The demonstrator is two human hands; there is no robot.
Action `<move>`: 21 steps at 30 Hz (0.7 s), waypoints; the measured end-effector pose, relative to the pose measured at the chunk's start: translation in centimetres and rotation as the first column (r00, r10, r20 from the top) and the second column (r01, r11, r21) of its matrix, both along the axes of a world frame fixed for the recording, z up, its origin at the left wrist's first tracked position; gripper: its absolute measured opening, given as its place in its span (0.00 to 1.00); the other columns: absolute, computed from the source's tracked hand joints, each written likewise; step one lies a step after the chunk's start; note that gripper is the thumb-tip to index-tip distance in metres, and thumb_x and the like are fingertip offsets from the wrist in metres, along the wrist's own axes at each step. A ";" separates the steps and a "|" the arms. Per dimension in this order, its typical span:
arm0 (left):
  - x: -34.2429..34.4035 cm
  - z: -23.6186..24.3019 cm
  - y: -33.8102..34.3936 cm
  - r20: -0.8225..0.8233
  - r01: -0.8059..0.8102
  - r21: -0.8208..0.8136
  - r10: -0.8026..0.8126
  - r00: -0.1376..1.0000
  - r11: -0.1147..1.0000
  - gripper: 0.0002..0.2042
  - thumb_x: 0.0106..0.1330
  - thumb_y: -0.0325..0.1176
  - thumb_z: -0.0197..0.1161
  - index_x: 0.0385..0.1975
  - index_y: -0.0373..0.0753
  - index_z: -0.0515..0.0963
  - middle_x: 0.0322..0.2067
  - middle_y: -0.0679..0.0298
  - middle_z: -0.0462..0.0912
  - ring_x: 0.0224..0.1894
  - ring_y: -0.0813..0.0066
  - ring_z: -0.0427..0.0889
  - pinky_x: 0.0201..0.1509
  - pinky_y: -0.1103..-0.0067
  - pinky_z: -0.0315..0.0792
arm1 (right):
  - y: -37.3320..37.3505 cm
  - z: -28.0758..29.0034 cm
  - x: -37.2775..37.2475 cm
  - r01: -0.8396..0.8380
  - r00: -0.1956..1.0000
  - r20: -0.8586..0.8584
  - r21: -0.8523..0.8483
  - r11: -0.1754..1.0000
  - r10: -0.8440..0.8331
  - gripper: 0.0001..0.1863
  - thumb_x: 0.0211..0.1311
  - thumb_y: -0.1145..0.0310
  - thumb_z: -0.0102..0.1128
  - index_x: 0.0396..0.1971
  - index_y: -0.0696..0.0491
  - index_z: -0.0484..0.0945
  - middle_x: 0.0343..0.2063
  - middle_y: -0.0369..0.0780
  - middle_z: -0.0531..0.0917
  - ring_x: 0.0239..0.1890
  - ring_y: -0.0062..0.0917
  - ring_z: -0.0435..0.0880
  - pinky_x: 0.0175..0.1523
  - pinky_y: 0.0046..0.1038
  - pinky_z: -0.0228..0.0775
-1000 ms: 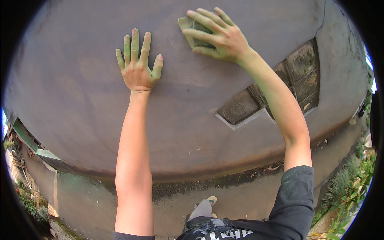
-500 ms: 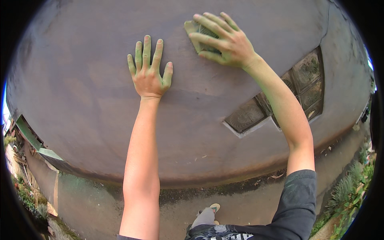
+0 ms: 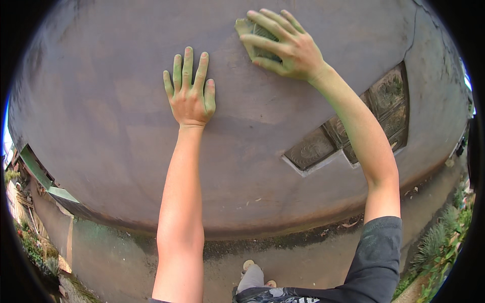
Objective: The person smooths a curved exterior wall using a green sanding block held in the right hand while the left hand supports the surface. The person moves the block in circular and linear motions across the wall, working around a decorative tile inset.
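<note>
My left grip [image 3: 190, 105]: fingers spread, palm against the grey wall [image 3: 116, 151]. My right grip [image 3: 295, 50]: fingers fanned over a green pad [image 3: 244, 28], holding it to the same wall.

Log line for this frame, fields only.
left hand: palm to grey wall, fingers spread | right hand: holding green pad against wall | nearby: patterned panels
</note>
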State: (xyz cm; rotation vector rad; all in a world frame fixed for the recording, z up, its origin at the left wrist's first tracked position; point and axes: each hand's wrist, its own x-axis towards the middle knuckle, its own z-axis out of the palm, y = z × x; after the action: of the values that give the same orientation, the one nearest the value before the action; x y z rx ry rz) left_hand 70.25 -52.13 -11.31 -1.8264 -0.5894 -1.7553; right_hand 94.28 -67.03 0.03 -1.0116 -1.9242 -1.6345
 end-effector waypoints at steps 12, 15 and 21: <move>-0.2 -0.1 0.4 -0.037 -0.013 -0.021 0.012 0.999 1.000 0.30 0.72 0.45 0.56 0.76 0.63 0.69 0.80 0.68 0.62 0.81 0.61 0.59 0.83 0.52 0.46 | 1.1 -3.6 -3.8 -0.061 0.975 0.198 -0.213 0.975 0.104 0.25 0.68 0.44 0.65 0.63 0.27 0.79 0.76 0.34 0.69 0.75 0.33 0.71 0.82 0.47 0.56; 0.0 -0.2 0.2 -0.051 -0.044 -0.050 0.042 0.998 0.998 0.30 0.73 0.47 0.54 0.77 0.65 0.67 0.81 0.67 0.59 0.82 0.61 0.57 0.84 0.51 0.43 | 1.3 3.1 -0.8 0.064 0.998 0.005 0.121 0.991 -0.065 0.25 0.67 0.45 0.67 0.63 0.29 0.80 0.75 0.36 0.71 0.75 0.34 0.71 0.80 0.48 0.59; -1.8 0.9 -0.4 -0.163 -0.028 0.070 0.039 0.986 0.997 0.28 0.76 0.49 0.53 0.77 0.63 0.68 0.82 0.64 0.56 0.82 0.59 0.55 0.83 0.49 0.42 | 1.4 3.2 -7.2 0.207 0.931 -0.360 0.409 0.889 -0.051 0.26 0.66 0.44 0.68 0.62 0.30 0.80 0.74 0.36 0.71 0.75 0.33 0.70 0.79 0.48 0.61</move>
State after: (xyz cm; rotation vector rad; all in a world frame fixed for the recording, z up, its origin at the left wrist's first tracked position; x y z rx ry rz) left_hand 68.48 -52.51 -10.39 -1.8807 -0.4860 -1.5651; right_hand 87.07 -65.61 3.27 -1.1549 -1.2056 -1.7247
